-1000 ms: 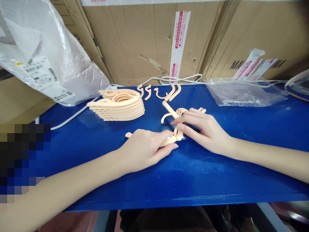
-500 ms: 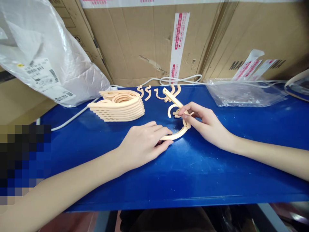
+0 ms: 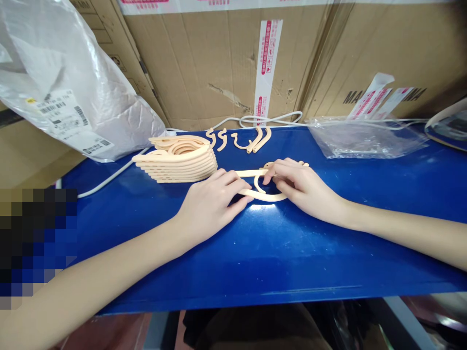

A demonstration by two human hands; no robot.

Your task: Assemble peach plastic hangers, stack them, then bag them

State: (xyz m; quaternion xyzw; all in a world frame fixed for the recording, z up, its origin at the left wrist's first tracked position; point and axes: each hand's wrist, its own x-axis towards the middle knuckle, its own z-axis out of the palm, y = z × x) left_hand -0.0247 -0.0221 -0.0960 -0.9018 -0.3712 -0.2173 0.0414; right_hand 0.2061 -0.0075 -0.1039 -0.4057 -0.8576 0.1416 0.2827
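Between my hands is a cream plastic folding hanger (image 3: pixel 268 196), low over the blue table. My left hand (image 3: pixel 215 197) pinches the left end of its curved front arm between thumb and fingers. My right hand (image 3: pixel 297 182) is closed around its right side, and its fingers cover the joint. The hanger's straight bar runs behind, almost parallel to the curved arm. A curved hook shows between the two. Left of it stands a stack of folded cream hangers (image 3: pixel 182 163), close behind my left hand.
Several loose cream hook pieces (image 3: pixel 222 140) and curved arm pieces (image 3: pixel 260 140) lie at the back of the blue table (image 3: pixel 292 257). A clear plastic bag (image 3: pixel 365 138) is at back right, a white package (image 3: pixel 83 87) at left. Cardboard boxes (image 3: pixel 204 68) and a white cable (image 3: pixel 270 118) are behind.
The straight bar, which pointed up and away, has swung down to the left beside the curved arm. My right hand has turned over the joint; my left hand has risen slightly.
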